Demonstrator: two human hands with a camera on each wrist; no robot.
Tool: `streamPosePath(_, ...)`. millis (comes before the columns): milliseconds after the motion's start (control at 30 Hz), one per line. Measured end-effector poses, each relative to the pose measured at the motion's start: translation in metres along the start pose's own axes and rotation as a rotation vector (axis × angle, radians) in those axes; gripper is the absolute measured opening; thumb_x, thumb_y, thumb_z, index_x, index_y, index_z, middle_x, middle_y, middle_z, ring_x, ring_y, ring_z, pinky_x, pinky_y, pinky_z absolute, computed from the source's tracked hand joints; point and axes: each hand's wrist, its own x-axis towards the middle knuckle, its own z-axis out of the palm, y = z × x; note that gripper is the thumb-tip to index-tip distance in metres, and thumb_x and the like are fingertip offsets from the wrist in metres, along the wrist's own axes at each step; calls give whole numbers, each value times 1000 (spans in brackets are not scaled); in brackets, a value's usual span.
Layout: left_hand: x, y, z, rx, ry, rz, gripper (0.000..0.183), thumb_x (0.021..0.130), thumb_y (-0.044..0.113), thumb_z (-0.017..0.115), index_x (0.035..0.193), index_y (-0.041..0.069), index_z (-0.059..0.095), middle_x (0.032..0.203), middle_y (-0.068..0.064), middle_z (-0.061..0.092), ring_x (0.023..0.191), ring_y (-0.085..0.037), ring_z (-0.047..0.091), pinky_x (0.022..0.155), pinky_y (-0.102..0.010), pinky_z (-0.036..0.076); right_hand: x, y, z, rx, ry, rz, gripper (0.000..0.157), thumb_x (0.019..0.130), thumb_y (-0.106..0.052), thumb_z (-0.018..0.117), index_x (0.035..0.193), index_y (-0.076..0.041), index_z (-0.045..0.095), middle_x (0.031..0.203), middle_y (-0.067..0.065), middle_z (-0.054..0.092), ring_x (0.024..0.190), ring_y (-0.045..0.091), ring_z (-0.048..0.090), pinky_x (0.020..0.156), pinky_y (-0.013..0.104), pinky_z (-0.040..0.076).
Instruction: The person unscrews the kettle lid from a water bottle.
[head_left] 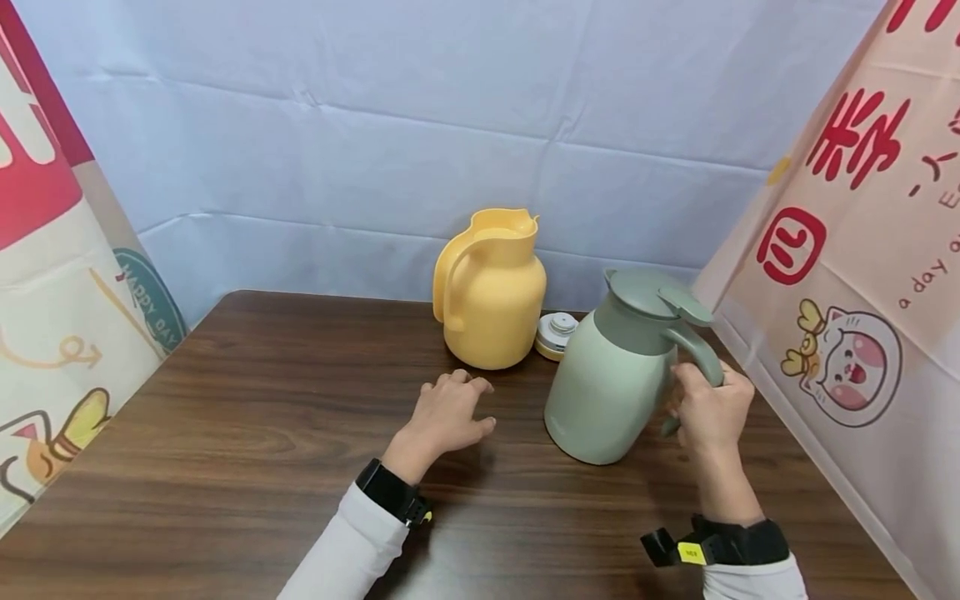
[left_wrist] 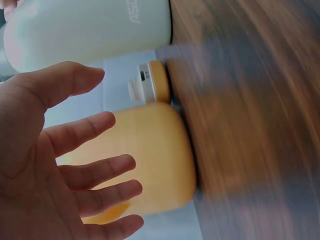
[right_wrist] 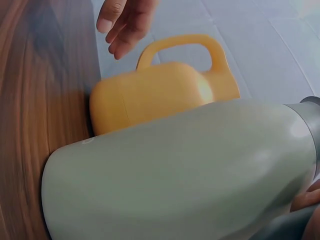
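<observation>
A light green thermos jug (head_left: 611, 375) with a darker green lid stands at the right of the table. My right hand (head_left: 712, 408) grips its handle, fingers curled around it. To its left and further back is a yellow thermos jug (head_left: 495, 292), its top without a lid and its handle turned left. My left hand (head_left: 448, 412) hovers in front of the yellow jug, holding nothing; its fingers are spread in the left wrist view. Between the jugs lies a round lid (head_left: 557, 332), yellow at the bottom with a white stopper part facing up.
The dark wood-grain table (head_left: 262, 433) runs back to a pale blue cloth backdrop (head_left: 337, 167). Printed cloths hang along both sides, the right one (head_left: 847, 333) close beside my right hand and the green jug.
</observation>
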Motion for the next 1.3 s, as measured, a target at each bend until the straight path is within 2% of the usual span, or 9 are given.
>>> streamPosePath(300, -12, -14, -11, 5, -16, -45, 42, 85, 33, 67, 123, 15, 59, 114, -11, 52, 103, -33, 50, 79, -49, 38, -10, 1, 22, 9, -68, 36, 32, 76, 17, 48, 50, 1, 41, 37, 0, 30, 27, 11, 28, 30, 23, 25)
streamPosePath(533, -19, -25, -16, 9, 2, -70, 43, 84, 34, 68, 123, 15, 59, 112, -10, 53, 103, -33, 51, 77, -49, 39, -19, 1, 35, 8, -133, 31, 38, 79, 15, 49, 49, -4, 33, 39, -3, 24, 29, 8, 21, 31, 24, 22)
streamPosePath(1033, -36, -46, -25, 29, 33, -118, 42, 83, 33, 70, 120, 15, 61, 112, -8, 55, 103, -32, 52, 78, -52, 39, -40, 5, 63, 55, -257, 18, 40, 78, 16, 47, 50, -7, 30, 40, -2, 21, 32, 9, 15, 33, 27, 16)
streamPosePath(1200, -41, -55, -27, 30, 49, -126, 43, 82, 32, 70, 120, 15, 61, 112, -8, 55, 102, -32, 53, 77, -52, 40, -44, 6, 70, 82, -285, 3, 37, 79, 16, 48, 51, -4, 34, 41, -2, 20, 33, 11, 14, 34, 28, 14)
streamPosePath(1300, -43, -59, -27, 30, 55, -128, 43, 82, 31, 70, 120, 14, 61, 112, -8, 56, 101, -31, 54, 76, -53, 40, -46, 7, 74, 96, -301, 2, 29, 80, 16, 49, 55, 2, 44, 41, -1, 21, 33, 11, 14, 34, 28, 14)
